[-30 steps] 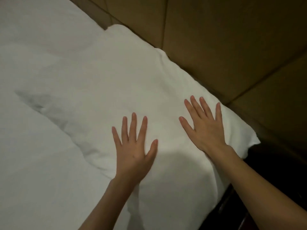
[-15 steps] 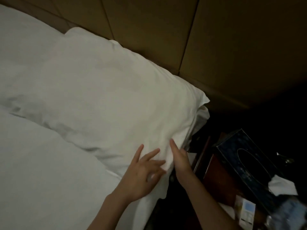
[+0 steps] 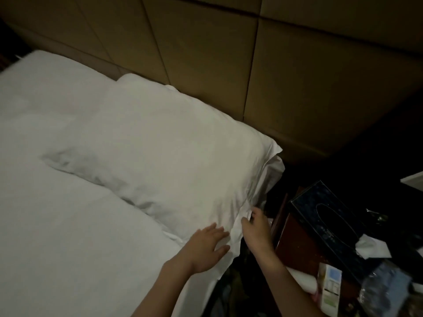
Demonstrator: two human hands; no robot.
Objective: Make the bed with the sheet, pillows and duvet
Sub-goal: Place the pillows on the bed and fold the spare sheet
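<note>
Both hands have shifted from the pillow's top to its near corner since a second ago. Left hand (image 3: 206,244) lies flat, fingers straight, on the pillowcase flap; right hand (image 3: 255,227) touches the corner edge, whether pinching cannot be told. Pillow (image 3: 164,156) lies at the head of the bed against the padded headboard (image 3: 229,65), beside a second pillow (image 3: 52,92), above the duvet (image 3: 68,236). Soft, light, compliant: best taken at corner seams. Tissue box (image 3: 325,227) stands nearby

hands off pillow (image 3: 164,156) top | now at its end
</note>
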